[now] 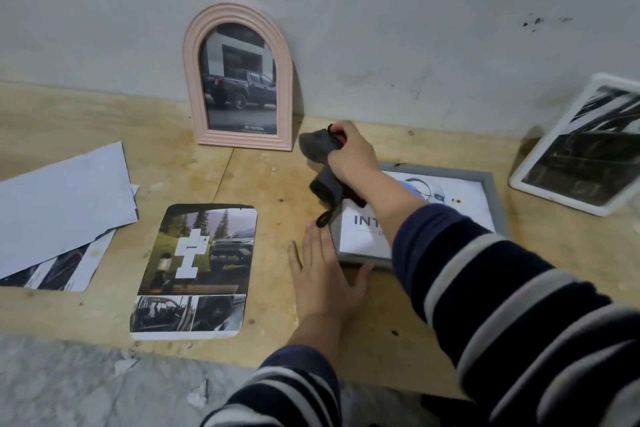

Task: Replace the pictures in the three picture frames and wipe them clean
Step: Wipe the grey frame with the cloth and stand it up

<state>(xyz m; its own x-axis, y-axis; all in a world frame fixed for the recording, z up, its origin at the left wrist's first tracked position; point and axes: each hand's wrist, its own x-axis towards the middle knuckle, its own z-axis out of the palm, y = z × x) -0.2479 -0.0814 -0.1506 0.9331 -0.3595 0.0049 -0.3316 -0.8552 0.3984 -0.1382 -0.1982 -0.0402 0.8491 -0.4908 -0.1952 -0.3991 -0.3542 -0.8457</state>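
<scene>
A pink arched frame holding a dark truck picture stands upright against the wall. A grey rectangular frame with a white picture lies flat on the wooden board. A white frame leans at the right. My right hand grips a dark grey cloth, held above the board between the pink and grey frames. My left hand lies flat, fingers straight, with its thumb touching the grey frame's near left corner. A loose car picture with rounded corners lies to the left.
A stack of loose paper sheets lies at the far left of the wooden board. The grey wall runs along the back. Grey floor shows below the board's front edge.
</scene>
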